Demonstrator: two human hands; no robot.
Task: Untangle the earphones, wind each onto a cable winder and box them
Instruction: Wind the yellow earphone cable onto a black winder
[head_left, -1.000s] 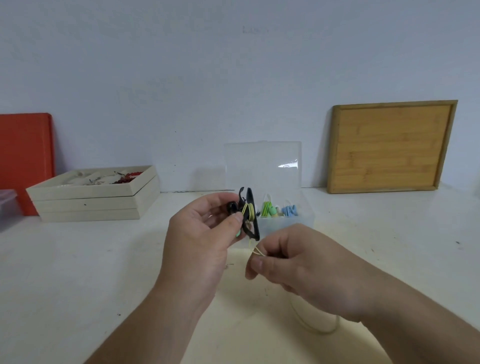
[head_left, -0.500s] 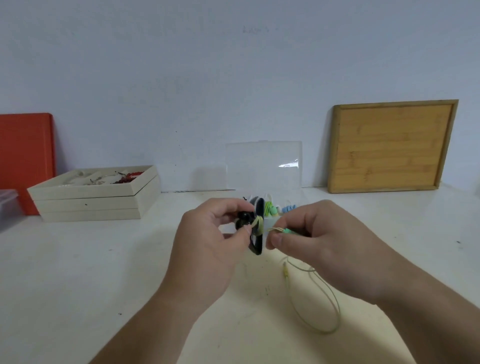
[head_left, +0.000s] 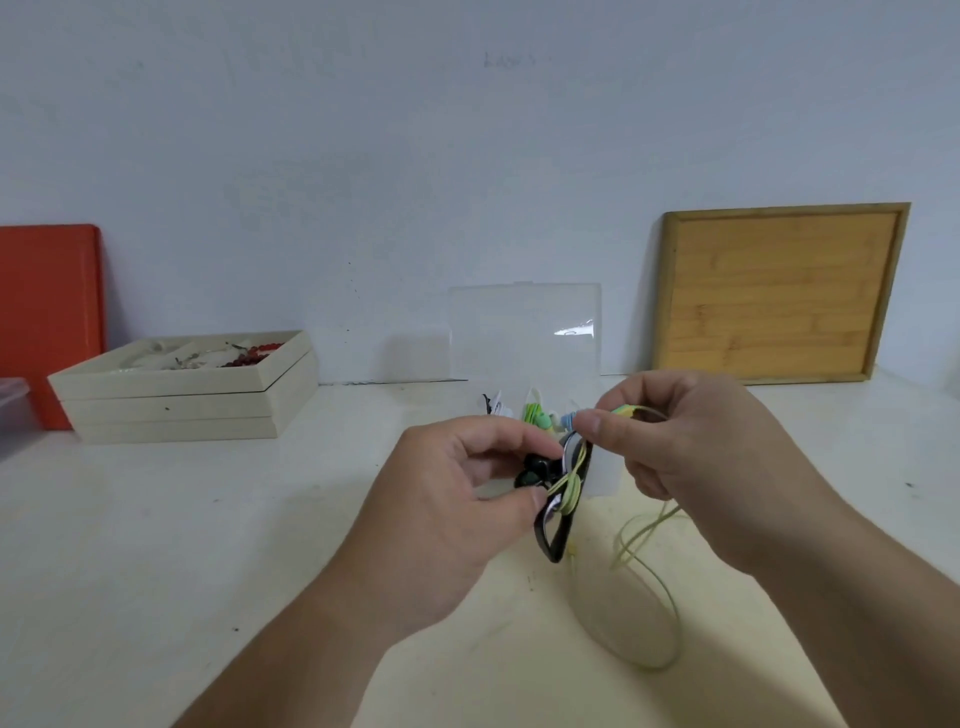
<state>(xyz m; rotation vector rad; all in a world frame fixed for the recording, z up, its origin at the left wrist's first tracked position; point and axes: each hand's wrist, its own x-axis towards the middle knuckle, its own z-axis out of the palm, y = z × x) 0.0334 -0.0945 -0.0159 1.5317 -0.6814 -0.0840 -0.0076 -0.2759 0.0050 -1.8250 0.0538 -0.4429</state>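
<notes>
**Earphone cable (head_left: 573, 480) partly wound on winder (head_left: 553, 540)**

Cable is yellow-green. A few turns sit round the middle of the black winder. The rest runs up into the right hand (head_left: 701, 457), then drops to a loose loop on the table (head_left: 156, 545).

Left hand (head_left: 452, 509) pinches the winder between thumb and fingers, edge-on, above the table and just in front of the clear box (head_left: 605, 467). Right hand pinches the cable just above the winder, fingers curled round it.

Box lid stands open and upright. Green, blue and black-white bundles lie inside; detail too small to tell.

Far left: a stack of pale trays (head_left: 182, 410) with a red board (head_left: 47, 322) behind. Far right: a bamboo board (head_left: 779, 291) leans on the wall.
</notes>
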